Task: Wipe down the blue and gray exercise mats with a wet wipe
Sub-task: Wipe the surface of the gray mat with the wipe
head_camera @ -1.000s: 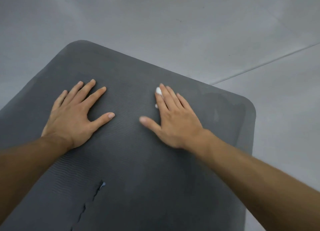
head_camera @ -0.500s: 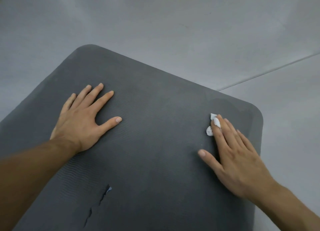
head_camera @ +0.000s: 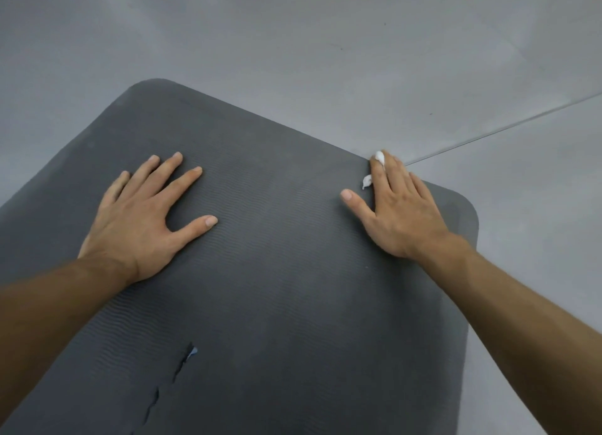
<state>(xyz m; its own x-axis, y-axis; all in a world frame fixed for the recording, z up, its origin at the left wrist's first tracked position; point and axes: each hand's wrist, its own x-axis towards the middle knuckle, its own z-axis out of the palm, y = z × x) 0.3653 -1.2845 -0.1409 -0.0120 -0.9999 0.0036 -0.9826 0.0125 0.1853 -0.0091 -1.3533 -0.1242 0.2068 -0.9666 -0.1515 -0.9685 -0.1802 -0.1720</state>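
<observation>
Wet wipe sits bunched under straight, close-set fingers of R hand at far edge of gray mat. L hand lies flat, fingers spread, bracing mat. Risk: wipe may slide off onto floor or snag on tear.

left hand: palm down, fingers spread | right hand: palm down, fingers straight, together

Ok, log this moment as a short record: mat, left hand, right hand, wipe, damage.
mat: gray exercise mat, flat on gray floor
left hand: flat on mat, fingers spread
right hand: straight fingers pressing wipe down
wipe: white wet wipe, at mat's far edge
damage: tear lower left, blue showing
</observation>
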